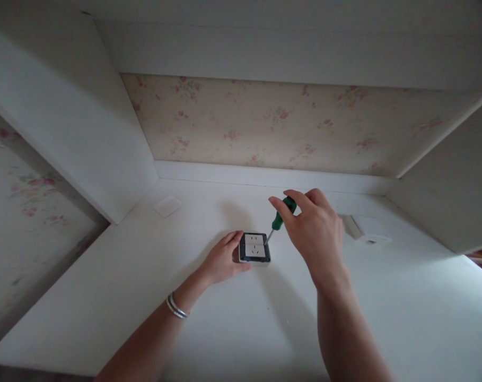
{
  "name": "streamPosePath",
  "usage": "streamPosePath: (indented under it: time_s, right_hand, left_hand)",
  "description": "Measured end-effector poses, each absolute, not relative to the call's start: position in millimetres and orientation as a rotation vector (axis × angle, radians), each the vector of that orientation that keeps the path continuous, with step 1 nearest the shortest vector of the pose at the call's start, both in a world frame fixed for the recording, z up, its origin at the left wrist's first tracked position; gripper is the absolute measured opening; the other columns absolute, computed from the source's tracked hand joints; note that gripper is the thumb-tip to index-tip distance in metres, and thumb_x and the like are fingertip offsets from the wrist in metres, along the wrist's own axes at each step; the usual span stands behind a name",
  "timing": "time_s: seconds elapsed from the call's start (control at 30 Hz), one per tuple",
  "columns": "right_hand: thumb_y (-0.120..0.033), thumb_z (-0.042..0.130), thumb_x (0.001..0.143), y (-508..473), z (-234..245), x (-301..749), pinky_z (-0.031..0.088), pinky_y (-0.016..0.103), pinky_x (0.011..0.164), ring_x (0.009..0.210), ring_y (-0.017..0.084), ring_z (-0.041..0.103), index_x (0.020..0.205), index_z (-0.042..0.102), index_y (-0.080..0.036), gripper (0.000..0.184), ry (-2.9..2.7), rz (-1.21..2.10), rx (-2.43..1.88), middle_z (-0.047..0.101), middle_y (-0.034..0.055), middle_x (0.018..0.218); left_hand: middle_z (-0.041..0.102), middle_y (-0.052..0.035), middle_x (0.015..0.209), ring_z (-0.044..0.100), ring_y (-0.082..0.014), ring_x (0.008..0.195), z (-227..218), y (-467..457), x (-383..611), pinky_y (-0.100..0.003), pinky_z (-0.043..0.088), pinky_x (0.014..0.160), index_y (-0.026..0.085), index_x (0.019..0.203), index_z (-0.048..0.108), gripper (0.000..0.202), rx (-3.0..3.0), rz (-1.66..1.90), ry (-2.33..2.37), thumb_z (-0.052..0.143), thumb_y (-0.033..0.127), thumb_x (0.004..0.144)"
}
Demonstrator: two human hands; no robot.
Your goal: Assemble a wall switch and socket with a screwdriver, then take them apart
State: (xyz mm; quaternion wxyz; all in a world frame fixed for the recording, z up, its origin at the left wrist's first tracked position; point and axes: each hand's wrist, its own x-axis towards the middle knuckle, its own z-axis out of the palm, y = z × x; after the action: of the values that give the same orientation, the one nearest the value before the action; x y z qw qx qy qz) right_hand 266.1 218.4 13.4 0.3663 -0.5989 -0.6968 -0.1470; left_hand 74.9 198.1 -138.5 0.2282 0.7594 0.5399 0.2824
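Gripping socket (255, 245) with left hand (220, 258), well inside desk's (105, 297) front edge; holding screwdriver (279, 220) in right hand (317, 228); prob mid-job, with dark frame (256, 259) bare; can't tell tightening from loosening

White desktop (220, 323) below floral wallpaper (241, 124), pale upright panels (73, 106) either side, dim light, brighter at right

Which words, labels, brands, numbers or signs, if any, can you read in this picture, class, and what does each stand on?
No text can be read anywhere.
White socket: plug slots show; any markings are too small to read.
Green screwdriver handle: no lettering can be made out.
White plate at left: none legible.
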Motion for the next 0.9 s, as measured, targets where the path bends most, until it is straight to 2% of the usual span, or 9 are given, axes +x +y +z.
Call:
streamPosePath:
  time_s: [0.1, 0.2, 0.37, 0.5, 0.7, 0.77, 0.9]
  right_hand:
    - [-0.047, 0.049, 0.089, 218, 13, 265, 0.027, 0.027, 0.053, 0.066, 0.017, 0.056, 0.103, 0.066, -0.024, 0.032, -1.809, -0.349, -1.543, 0.064, 0.0042, 0.082]
    - [-0.039, 0.046, 0.09, 217, 13, 264, 0.03, 0.028, 0.055, 0.07, 0.019, 0.058, 0.107, 0.065, -0.021, 0.031, -1.836, -0.334, -1.521, 0.065, 0.006, 0.085]
    - [-0.035, 0.047, 0.089, 212, 17, 266, 0.031, 0.029, 0.054, 0.07, 0.02, 0.059, 0.111, 0.059, -0.02, 0.029, -1.91, -0.338, -1.494, 0.066, 0.0054, 0.089]
    - [-0.032, 0.046, 0.091, 206, 22, 271, 0.031, 0.029, 0.053, 0.069, 0.019, 0.058, 0.108, 0.056, -0.018, 0.024, -2.053, -0.339, -1.479, 0.064, 0.0066, 0.094]
    - [-0.023, 0.036, 0.095, 201, 24, 274, 0.032, 0.029, 0.049, 0.072, 0.019, 0.058, 0.129, 0.039, -0.013, 0.036, -2.202, -0.303, -1.468, 0.057, 0.012, 0.109]
    - [-0.027, 0.035, 0.096, 201, 24, 271, 0.031, 0.028, 0.049, 0.072, 0.018, 0.058, 0.129, 0.04, -0.015, 0.035, -2.203, -0.287, -1.474, 0.056, 0.0116, 0.11]
    - [-0.049, 0.039, 0.094, 208, 19, 263, 0.028, 0.027, 0.049, 0.069, 0.019, 0.059, 0.116, 0.053, -0.021, 0.039, -2.056, -0.31, -1.538, 0.061, 0.0084, 0.102]
  left_hand:
    - [0.036, -0.0082, 0.144, 0.035, -0.0274, 0.131, -139, 198, 75, -0.04, 0.031, 0.11, 0.022, 0.141, 0.031, 0.088, 2.088, 0.789, 1.477, 0.074, 0.041, 0.068]
    - [0.037, -0.0076, 0.144, 0.036, -0.0268, 0.131, -139, 198, 75, -0.039, 0.032, 0.11, 0.022, 0.141, 0.032, 0.087, 2.093, 0.794, 1.47, 0.074, 0.042, 0.068]
    - [0.038, -0.0078, 0.143, 0.036, -0.0267, 0.131, -141, 199, 74, -0.039, 0.031, 0.111, 0.021, 0.14, 0.032, 0.086, 2.1, 0.788, 1.494, 0.074, 0.043, 0.068]
    - [0.038, -0.0083, 0.142, 0.036, -0.0261, 0.131, -142, 199, 75, -0.038, 0.032, 0.111, 0.02, 0.14, 0.033, 0.087, 2.104, 0.806, 1.481, 0.075, 0.042, 0.067]
    - [0.039, -0.0079, 0.142, 0.037, -0.025, 0.13, -139, 199, 75, -0.037, 0.032, 0.11, 0.021, 0.14, 0.033, 0.086, 2.107, 0.812, 1.464, 0.076, 0.039, 0.067]
    - [0.039, -0.0082, 0.142, 0.037, -0.0251, 0.13, -138, 199, 75, -0.037, 0.031, 0.111, 0.02, 0.14, 0.033, 0.087, 2.102, 0.81, 1.469, 0.076, 0.04, 0.067]
    - [0.038, -0.0082, 0.142, 0.036, -0.0265, 0.131, -138, 198, 75, -0.039, 0.031, 0.111, 0.021, 0.14, 0.034, 0.086, 2.103, 0.807, 1.477, 0.075, 0.04, 0.067]
